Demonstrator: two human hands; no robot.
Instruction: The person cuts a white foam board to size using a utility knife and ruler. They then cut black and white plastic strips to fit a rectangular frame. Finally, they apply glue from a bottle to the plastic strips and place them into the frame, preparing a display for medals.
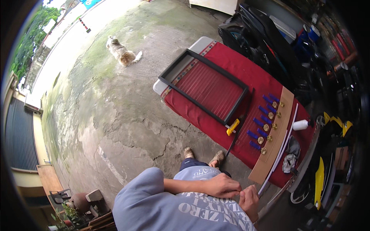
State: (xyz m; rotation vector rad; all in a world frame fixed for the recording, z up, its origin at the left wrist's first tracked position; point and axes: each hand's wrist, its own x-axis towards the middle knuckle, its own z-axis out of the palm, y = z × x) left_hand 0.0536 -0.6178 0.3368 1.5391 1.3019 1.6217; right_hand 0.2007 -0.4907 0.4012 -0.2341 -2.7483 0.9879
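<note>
Fingers point(233, 187) curled inward, tips bunched | left hand point(220, 185) just beside right hand point(250, 199) | whether anything is gripped: indiscernible

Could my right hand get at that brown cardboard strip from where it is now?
Likely yes. The near end of the cardboard strip lies close to your right hand, with nothing visible between them, though that hand may be holding something too small to make out.

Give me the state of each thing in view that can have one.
Left grip: fingers curled, contents unclear
Right grip: fingers curled, contents unclear
Cardboard: lying flat
Medals: laid in rows
Frame: lying flat
Yellow tool: lying
Cloth: spread out
Shutter: lowered
Dog: facing away
Black motorcycle: parked
</note>
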